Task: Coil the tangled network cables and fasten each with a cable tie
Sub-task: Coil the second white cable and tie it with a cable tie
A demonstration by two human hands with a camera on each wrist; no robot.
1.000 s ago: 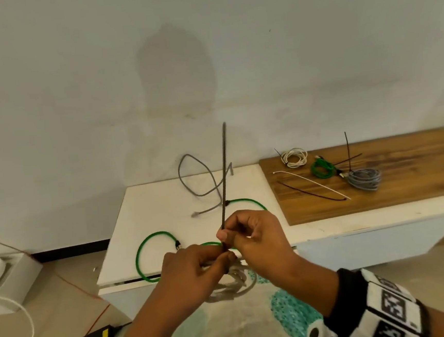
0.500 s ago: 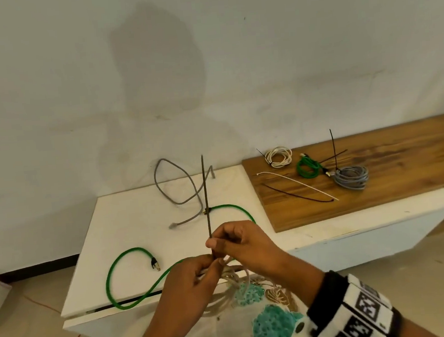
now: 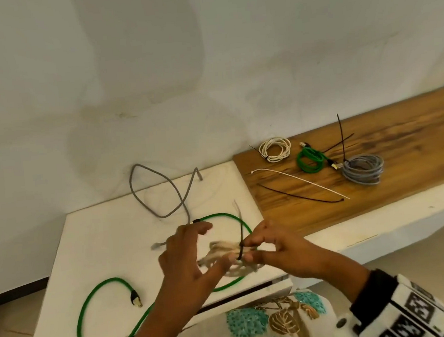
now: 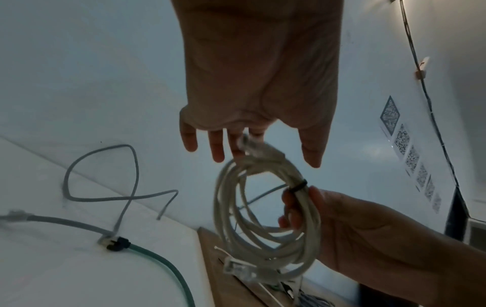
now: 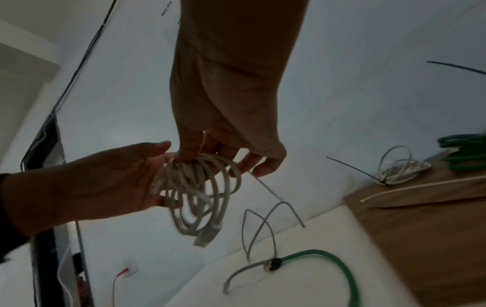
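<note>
The right hand (image 3: 278, 246) has its grip closed on the white cable coil (image 4: 265, 218). Its thumb and fingers pinch the loops right by the black cable tie (image 4: 298, 184), which is wrapped tight around them. The left hand (image 3: 189, 262) has an open grip, with fingers spread and straight. It is at 9 o'clock from the coil, very near it, but I cannot tell if it touches.

The coil hangs in the air in front of the person, just over the near edge of the white tabletop (image 3: 102, 254). It has several round loops, and a clear plug dangles at the bottom. The tail of the tie sticks up toward 12 o'clock.

On the white tabletop lie a loose green cable (image 3: 93, 308) and a loose grey cable (image 3: 161, 189), joined end to end. At 2 o'clock, on the wooden tabletop (image 3: 400, 136), sit three tied coils: a small white one (image 3: 275, 149), a green one (image 3: 310, 160) and a grey one (image 3: 363, 169). A white tie (image 3: 299, 180) and a black tie (image 3: 301, 196) lie beside them.
</note>
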